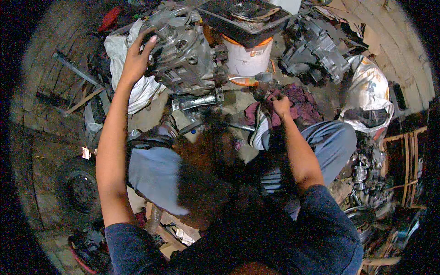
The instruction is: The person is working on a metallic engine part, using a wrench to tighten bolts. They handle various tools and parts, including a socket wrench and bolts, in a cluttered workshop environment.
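My left hand [139,58] is at the left side of a large grey metal gearbox housing [188,50]. Its fingers are apart, with the fingertips against the casting or just beside it; nothing is held. Lower down on the right, my right hand [280,105] is closed over a crumpled maroon rag [305,104]. What its fingers grip is too dark to make out. A small grey metal piece [264,77] lies just beyond that hand. In front of the housing is a shiny metal part [197,101] with a cylindrical body.
A white bucket [247,57] carries a black tray [247,28] with dark parts. To its right sits another grey casting [316,50], near a white sack [366,91]. A wheel [82,187] stands at the left; metal parts [366,169] are piled at the right.
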Action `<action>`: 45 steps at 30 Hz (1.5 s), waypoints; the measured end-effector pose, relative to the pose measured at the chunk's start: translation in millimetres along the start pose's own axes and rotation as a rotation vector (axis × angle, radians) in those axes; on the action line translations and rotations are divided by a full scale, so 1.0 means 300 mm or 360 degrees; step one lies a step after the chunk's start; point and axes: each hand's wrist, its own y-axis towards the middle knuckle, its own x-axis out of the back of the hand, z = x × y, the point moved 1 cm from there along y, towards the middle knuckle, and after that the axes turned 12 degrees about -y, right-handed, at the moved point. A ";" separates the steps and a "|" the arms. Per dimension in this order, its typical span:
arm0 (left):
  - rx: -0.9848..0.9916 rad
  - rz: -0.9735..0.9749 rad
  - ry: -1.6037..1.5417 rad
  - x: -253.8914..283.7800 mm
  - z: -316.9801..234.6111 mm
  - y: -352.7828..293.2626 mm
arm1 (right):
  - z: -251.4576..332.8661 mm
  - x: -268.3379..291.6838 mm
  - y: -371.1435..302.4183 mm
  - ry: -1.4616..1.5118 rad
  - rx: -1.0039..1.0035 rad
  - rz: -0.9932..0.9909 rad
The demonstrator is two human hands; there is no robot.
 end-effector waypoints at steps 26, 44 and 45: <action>0.0406 -0.0129 0.0157 0.080 0.160 0.016 | 0.078 -0.841 -0.039 0.0304 0.0373 0.0636; 0.0653 0.0073 0.0245 0.057 0.146 0.012 | 0.205 -1.090 0.065 0.0662 0.0340 0.0424; 0.0659 0.0080 0.0245 0.056 0.147 0.016 | 0.206 -1.093 0.069 0.0668 0.0336 0.0414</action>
